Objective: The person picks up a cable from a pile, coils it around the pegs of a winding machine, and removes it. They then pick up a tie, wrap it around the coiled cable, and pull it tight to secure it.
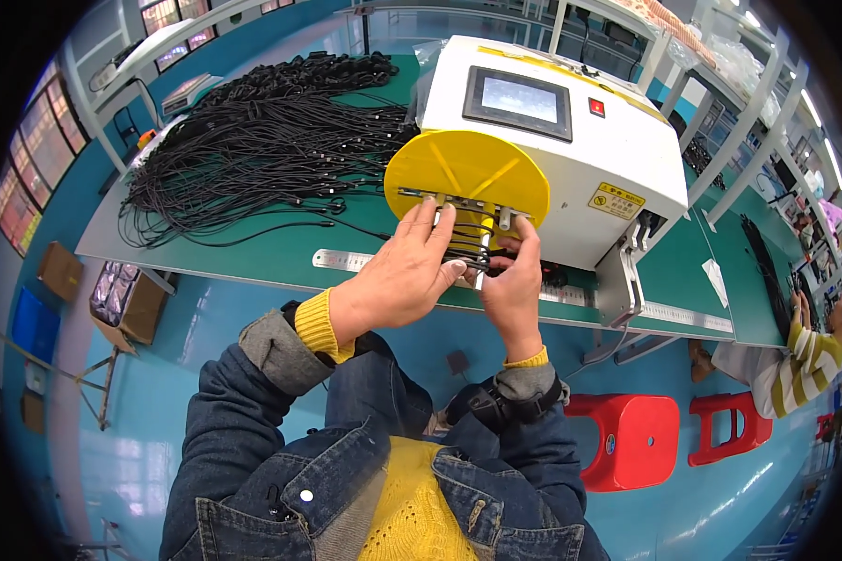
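A white machine with a small screen carries a yellow disc on its front. Across the disc runs a metal bar with posts, and loops of black cable are wound there. My left hand reaches over the loops from the left, fingertips at the bar and thumb lower down on the cable. On the other side my right hand curls its fingers around the loops, its thumb near the left thumb. Both hands partly hide the cable coil. One cable end trails left over the table.
A large heap of black cables covers the green table at the left. A steel ruler lies along the front edge. Red stools stand at lower right, near a co-worker's striped sleeve. An open carton sits at left.
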`<control>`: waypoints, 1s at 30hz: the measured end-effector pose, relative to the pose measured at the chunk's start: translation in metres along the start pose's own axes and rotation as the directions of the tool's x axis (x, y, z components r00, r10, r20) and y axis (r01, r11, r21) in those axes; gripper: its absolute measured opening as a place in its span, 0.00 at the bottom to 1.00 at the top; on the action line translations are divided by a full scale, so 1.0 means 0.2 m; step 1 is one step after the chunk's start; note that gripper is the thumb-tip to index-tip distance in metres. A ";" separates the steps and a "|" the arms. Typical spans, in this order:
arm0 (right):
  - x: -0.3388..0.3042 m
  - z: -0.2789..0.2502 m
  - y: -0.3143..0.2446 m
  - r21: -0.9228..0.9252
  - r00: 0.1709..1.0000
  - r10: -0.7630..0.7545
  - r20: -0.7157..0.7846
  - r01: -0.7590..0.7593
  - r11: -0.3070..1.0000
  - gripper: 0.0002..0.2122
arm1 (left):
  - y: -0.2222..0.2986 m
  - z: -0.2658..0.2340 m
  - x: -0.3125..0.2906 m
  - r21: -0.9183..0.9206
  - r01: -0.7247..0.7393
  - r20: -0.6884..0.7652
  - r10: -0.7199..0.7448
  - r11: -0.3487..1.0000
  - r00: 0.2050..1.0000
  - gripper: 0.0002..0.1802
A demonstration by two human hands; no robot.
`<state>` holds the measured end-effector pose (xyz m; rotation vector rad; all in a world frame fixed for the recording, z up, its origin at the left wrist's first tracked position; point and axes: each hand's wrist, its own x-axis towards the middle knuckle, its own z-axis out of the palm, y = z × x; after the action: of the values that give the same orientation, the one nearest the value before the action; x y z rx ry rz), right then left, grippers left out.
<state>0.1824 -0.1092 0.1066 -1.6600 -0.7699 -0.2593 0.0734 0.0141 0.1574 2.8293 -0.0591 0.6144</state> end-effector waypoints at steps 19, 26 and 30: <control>-0.12 0.13 0.02 0.294 0.998 -0.006 -0.059 0.023 0.955 0.23 | 0.07 -0.01 0.03 -0.176 0.197 -0.019 -0.204 0.964 0.979 0.21; -0.11 0.15 -0.08 0.066 0.987 -0.084 -0.138 0.094 0.993 0.13 | 0.05 0.02 0.02 -0.196 0.089 -0.101 -0.110 0.977 0.989 0.15; -0.12 0.12 -0.09 0.131 0.997 0.053 -0.048 -0.046 0.990 0.14 | 0.05 0.05 0.00 -0.229 0.069 -0.082 -0.090 0.971 0.993 0.13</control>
<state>0.1481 -0.0940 0.1021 -1.5417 -0.6918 -0.2119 0.0774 0.0025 0.1511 2.5675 0.0010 0.6728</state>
